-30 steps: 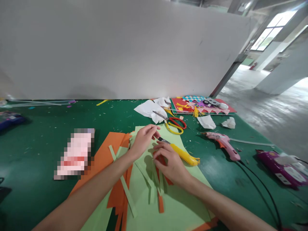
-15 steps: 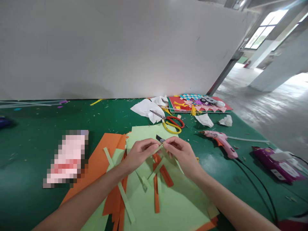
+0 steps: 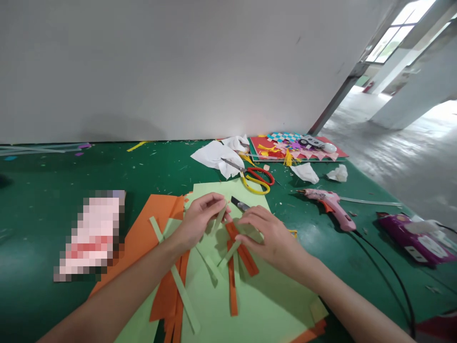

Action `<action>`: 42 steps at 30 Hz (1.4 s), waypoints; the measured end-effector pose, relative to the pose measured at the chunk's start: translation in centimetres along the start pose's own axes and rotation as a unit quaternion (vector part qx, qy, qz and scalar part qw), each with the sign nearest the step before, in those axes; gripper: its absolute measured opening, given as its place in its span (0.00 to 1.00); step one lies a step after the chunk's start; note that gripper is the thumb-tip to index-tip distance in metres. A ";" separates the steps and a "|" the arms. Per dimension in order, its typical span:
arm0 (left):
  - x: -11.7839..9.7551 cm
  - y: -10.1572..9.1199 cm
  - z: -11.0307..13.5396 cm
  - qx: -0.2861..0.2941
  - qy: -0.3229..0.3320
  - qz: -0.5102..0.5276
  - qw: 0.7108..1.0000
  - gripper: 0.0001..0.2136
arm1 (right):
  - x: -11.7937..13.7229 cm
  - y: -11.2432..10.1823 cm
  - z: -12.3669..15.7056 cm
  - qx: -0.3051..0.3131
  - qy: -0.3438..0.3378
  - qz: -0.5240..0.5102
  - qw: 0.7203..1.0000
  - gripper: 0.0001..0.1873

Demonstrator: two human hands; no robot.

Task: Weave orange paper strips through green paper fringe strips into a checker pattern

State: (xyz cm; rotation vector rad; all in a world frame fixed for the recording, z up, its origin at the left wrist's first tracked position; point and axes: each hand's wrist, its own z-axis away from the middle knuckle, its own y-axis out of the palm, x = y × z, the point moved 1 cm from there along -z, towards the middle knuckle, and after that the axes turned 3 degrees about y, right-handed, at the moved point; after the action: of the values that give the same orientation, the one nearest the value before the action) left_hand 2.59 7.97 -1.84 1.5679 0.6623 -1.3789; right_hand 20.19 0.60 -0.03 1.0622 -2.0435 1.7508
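My left hand (image 3: 205,216) pinches a narrow light green paper strip (image 3: 220,217), which hangs down from its fingertips. My right hand (image 3: 269,236) is apart from it, with a gap between thumb and fingers. Its thumb tip is at the upper end of another green strip (image 3: 228,255), and I cannot tell whether they touch. That strip lies crossed with orange paper strips (image 3: 246,255) on a large light green sheet (image 3: 271,305). A utility knife (image 3: 240,204) with a dark blade lies just beyond my hands, its rear end hidden behind my right hand.
Scissors (image 3: 255,178) with red and yellow handles lie beyond the sheet, near white crumpled paper (image 3: 214,155). A pink glue gun (image 3: 330,205) and a purple box (image 3: 414,238) are at right. Orange sheets (image 3: 150,228) and a blurred-out pink item (image 3: 93,238) are at left.
My right hand has let go of the small strip and moved right and down toward the crossed strips. My left hand keeps the strip, shifted slightly left and up.
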 end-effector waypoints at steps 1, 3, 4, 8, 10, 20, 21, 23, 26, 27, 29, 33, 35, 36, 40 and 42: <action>0.0 0.0 0.0 0.002 -0.002 0.011 1.000 0.06 | 0.0 0.3 0.1 0.001 -0.019 0.029 0.999 0.08; -0.2 0.0 -0.1 0.005 -0.005 0.029 1.000 0.07 | 0.0 1.1 0.1 0.005 -0.036 0.081 0.996 0.12; -0.2 0.0 -0.1 0.007 -0.006 0.036 0.999 0.07 | -0.1 1.5 0.1 0.007 -0.042 0.103 0.994 0.13; -0.4 0.0 -0.3 -0.006 -0.008 0.045 0.999 0.08 | -0.2 2.6 -0.1 0.021 -0.075 0.146 0.986 0.14; -0.4 0.0 -0.3 -0.017 -0.012 0.040 0.999 0.07 | -0.2 2.8 -0.1 0.026 -0.073 0.146 0.986 0.13; -0.2 -0.3 -0.3 -0.035 -0.031 0.064 0.997 0.10 | -0.6 1.8 -0.3 -0.039 -0.030 -0.027 0.998 0.07; -0.2 -0.3 -0.3 -0.034 -0.032 0.068 0.997 0.12 | -0.5 1.5 -0.4 -0.049 -0.015 -0.055 0.997 0.06; -0.2 -0.4 -0.3 -0.026 -0.035 0.080 0.996 0.16 | -0.3 0.6 -0.6 -0.060 0.018 -0.117 0.991 0.04; -0.1 -0.4 -0.4 -0.011 -0.048 0.099 0.994 0.20 | -0.2 -0.3 -0.8 -0.057 0.085 -0.249 0.963 0.03; -0.1 -0.3 -0.4 -0.007 -0.049 0.104 0.993 0.21 | -0.3 -0.5 -0.8 -0.062 0.108 -0.299 0.946 0.03; 0.0 -0.2 -0.4 0.000 -0.052 0.100 0.994 0.22 | -0.5 -0.6 -0.8 -0.084 0.137 -0.387 0.908 0.04; 0.2 0.2 -0.4 -0.001 -0.043 0.048 0.998 0.18 | -1.0 -0.8 -0.9 -0.118 0.150 -0.497 0.847 0.04; 0.3 0.3 -0.3 0.004 -0.029 0.022 0.999 0.16 | -1.2 -1.2 -0.9 -0.126 0.154 -0.531 0.823 0.05; 0.3 0.3 -0.3 0.010 -0.021 0.011 1.000 0.16 | -1.3 -1.5 -0.9 -0.131 0.156 -0.544 0.814 0.05; 0.4 0.1 -0.3 0.029 0.000 -0.023 0.999 0.14 | -1.6 -2.3 -0.9 -0.145 0.166 -0.568 0.793 0.06; 0.4 0.1 -0.3 0.031 0.002 -0.034 0.999 0.14 | -1.7 -2.2 -0.9 -0.142 0.171 -0.567 0.793 0.06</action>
State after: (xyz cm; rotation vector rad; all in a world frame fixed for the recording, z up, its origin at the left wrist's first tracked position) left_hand 2.89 8.13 -2.25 1.6103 0.6880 -1.4583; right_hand 22.59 2.04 0.80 1.3068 -0.9533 0.8520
